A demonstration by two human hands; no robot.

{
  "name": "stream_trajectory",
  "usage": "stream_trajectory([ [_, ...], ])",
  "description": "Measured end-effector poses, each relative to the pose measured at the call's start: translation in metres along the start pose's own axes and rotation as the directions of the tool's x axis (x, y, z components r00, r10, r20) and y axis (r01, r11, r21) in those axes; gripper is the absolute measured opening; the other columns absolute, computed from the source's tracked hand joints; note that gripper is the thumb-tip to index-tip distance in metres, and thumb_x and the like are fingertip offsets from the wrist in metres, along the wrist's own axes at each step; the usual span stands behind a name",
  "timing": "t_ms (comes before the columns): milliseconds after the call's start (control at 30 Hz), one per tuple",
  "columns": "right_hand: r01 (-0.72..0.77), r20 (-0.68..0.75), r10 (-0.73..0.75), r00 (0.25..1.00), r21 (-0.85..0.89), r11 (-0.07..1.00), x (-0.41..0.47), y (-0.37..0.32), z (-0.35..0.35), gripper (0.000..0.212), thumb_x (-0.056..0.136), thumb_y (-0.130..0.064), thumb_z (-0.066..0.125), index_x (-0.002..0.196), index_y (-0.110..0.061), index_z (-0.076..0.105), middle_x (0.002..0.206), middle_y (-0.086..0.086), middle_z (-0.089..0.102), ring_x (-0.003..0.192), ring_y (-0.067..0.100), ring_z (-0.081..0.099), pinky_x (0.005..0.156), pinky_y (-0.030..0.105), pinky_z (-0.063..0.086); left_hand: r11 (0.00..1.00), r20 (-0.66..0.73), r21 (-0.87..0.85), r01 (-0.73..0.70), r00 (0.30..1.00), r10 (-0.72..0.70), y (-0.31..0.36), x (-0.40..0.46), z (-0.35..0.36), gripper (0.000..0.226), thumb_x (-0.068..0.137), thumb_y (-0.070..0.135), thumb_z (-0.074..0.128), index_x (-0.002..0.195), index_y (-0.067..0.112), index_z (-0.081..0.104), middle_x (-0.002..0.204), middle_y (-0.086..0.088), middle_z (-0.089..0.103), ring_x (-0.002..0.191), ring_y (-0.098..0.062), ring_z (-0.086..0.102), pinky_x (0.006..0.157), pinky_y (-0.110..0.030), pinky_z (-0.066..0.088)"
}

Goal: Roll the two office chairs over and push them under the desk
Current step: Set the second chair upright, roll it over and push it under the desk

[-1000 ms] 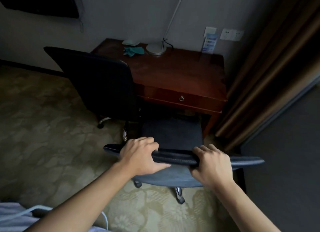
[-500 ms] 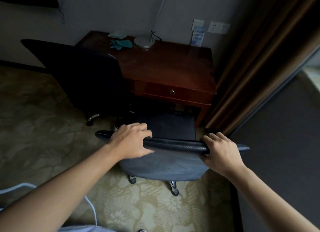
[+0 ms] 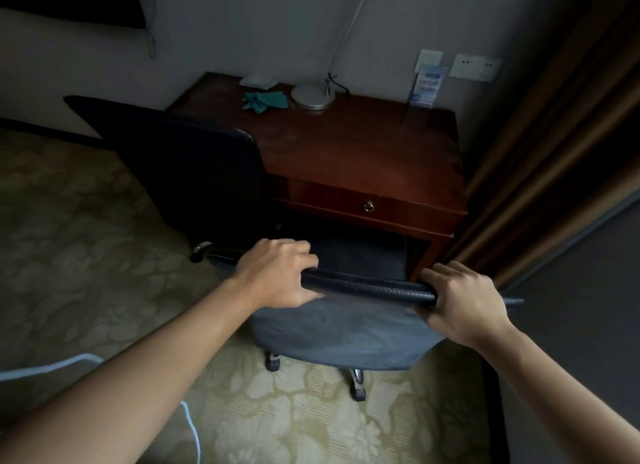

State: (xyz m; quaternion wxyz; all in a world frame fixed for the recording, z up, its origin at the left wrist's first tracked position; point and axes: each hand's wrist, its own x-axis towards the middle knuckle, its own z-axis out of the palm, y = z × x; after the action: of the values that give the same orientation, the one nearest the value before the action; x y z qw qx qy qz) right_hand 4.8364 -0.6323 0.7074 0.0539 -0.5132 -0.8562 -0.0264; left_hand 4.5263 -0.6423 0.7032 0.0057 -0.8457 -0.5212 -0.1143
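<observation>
A floral patterned carpet (image 3: 86,255) fills the lower left of the frame. At upper centre stands the glossy reddish wooden desk (image 3: 363,152), its drawer (image 3: 370,205) shut. The darker office chair (image 3: 180,165) sits at the desk's left end; the near chair (image 3: 346,328), in stitched dark leather, is at centre, its seat partly under the desk. Both arms reach forward: the left hand (image 3: 277,276) and the right hand (image 3: 464,301) are clamped over the near chair's padded top edge.
</observation>
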Motion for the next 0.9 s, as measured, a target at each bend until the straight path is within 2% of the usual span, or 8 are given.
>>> stream_trajectory([
  [200, -0.078, 0.055, 0.079, 0.995, -0.018, 0.997, 0.048, 0.033, 0.008, 0.035, 0.065, -0.048, 0.074, 0.09, -0.026, 0.065, 0.08, -0.009, 0.06, 0.081, 0.019, 0.057, 0.056, 0.03, 0.041, 1.0, -0.024, 0.019, -0.001, 1.0, 0.001, -0.017, 0.051, 0.013, 0.049, 0.068, 0.063, 0.073, 0.089, 0.02, 0.077, 0.08, 0.006, 0.066, 0.076, -0.02, 0.067, 0.058, -0.033, 0.048],
  [300, -0.104, 0.062, 0.106, 0.992, -0.034, 0.994, 0.074, 0.053, 0.009, 0.044, 0.066, -0.048, 0.073, 0.102, -0.023, 0.068, 0.092, -0.005, 0.067, 0.09, 0.023, 0.06, 0.063, 0.033, 0.047, 1.0, -0.059, 0.031, 0.002, 0.998, 0.0, -0.024, 0.08, 0.019, 0.05, 0.066, 0.063, 0.074, 0.09, 0.019, 0.077, 0.08, 0.005, 0.067, 0.077, -0.022, 0.068, 0.058, -0.031, 0.044],
  [400, -0.101, 0.093, 0.106, 0.99, -0.052, 0.994, 0.103, 0.072, 0.008, 0.056, 0.068, -0.054, 0.071, 0.114, -0.022, 0.066, 0.101, -0.002, 0.068, 0.099, 0.025, 0.06, 0.073, 0.037, 0.05, 0.999, -0.074, 0.034, 0.024, 0.997, -0.021, -0.033, 0.111, 0.022, 0.054, 0.069, 0.065, 0.069, 0.098, 0.021, 0.076, 0.086, 0.006, 0.067, 0.083, -0.022, 0.068, 0.065, -0.035, 0.047],
  [533, -0.061, 0.054, 0.064, 0.996, -0.051, 0.997, 0.133, 0.097, 0.009, 0.047, 0.068, -0.058, 0.07, 0.101, -0.024, 0.066, 0.091, -0.004, 0.067, 0.09, 0.024, 0.061, 0.067, 0.034, 0.046, 0.998, -0.069, 0.044, 0.037, 0.997, -0.034, -0.043, 0.141, 0.022, 0.057, 0.069, 0.067, 0.068, 0.098, 0.019, 0.076, 0.084, 0.005, 0.067, 0.081, -0.023, 0.068, 0.066, -0.036, 0.049],
  [667, 0.059, 0.026, -0.058, 0.998, -0.045, 0.997, 0.148, 0.114, 0.012, 0.033, 0.069, -0.057, 0.068, 0.082, -0.028, 0.06, 0.073, -0.009, 0.057, 0.073, 0.021, 0.059, 0.059, 0.034, 0.049, 0.994, -0.051, 0.079, 0.075, 0.996, -0.071, -0.046, 0.157, 0.019, 0.059, 0.068, 0.07, 0.066, 0.096, 0.019, 0.075, 0.083, 0.003, 0.066, 0.08, -0.024, 0.067, 0.067, -0.036, 0.048],
  [733, 0.081, 0.022, -0.08, 0.997, -0.056, 0.995, 0.152, 0.123, 0.013, 0.037, 0.069, -0.059, 0.069, 0.087, -0.026, 0.064, 0.075, -0.007, 0.059, 0.076, 0.023, 0.062, 0.061, 0.033, 0.05, 0.991, -0.046, 0.086, 0.098, 0.995, -0.094, -0.041, 0.163, 0.018, 0.062, 0.07, 0.071, 0.065, 0.101, 0.018, 0.074, 0.089, 0.002, 0.067, 0.085, -0.025, 0.067, 0.071, -0.038, 0.05],
  [800, 0.067, 0.02, -0.066, 0.998, -0.059, 0.996, 0.156, 0.133, 0.011, 0.046, 0.068, -0.062, 0.069, 0.095, -0.025, 0.067, 0.084, -0.003, 0.067, 0.085, 0.025, 0.064, 0.064, 0.031, 0.045, 0.991, -0.041, 0.088, 0.103, 0.994, -0.1, -0.036, 0.169, 0.018, 0.062, 0.07, 0.07, 0.067, 0.103, 0.017, 0.074, 0.091, 0.001, 0.067, 0.086, -0.027, 0.066, 0.072, -0.039, 0.051],
  [900, 0.062, 0.021, -0.061, 0.998, -0.042, 0.997, 0.157, 0.141, 0.013, 0.043, 0.065, -0.066, 0.064, 0.086, -0.028, 0.061, 0.084, -0.007, 0.065, 0.084, 0.023, 0.062, 0.061, 0.03, 0.04, 0.988, -0.078, 0.112, 0.103, 0.992, -0.095, -0.027, 0.17, 0.021, 0.059, 0.067, 0.066, 0.073, 0.096, 0.015, 0.076, 0.084, -0.001, 0.067, 0.08, -0.028, 0.067, 0.067, -0.039, 0.052],
])
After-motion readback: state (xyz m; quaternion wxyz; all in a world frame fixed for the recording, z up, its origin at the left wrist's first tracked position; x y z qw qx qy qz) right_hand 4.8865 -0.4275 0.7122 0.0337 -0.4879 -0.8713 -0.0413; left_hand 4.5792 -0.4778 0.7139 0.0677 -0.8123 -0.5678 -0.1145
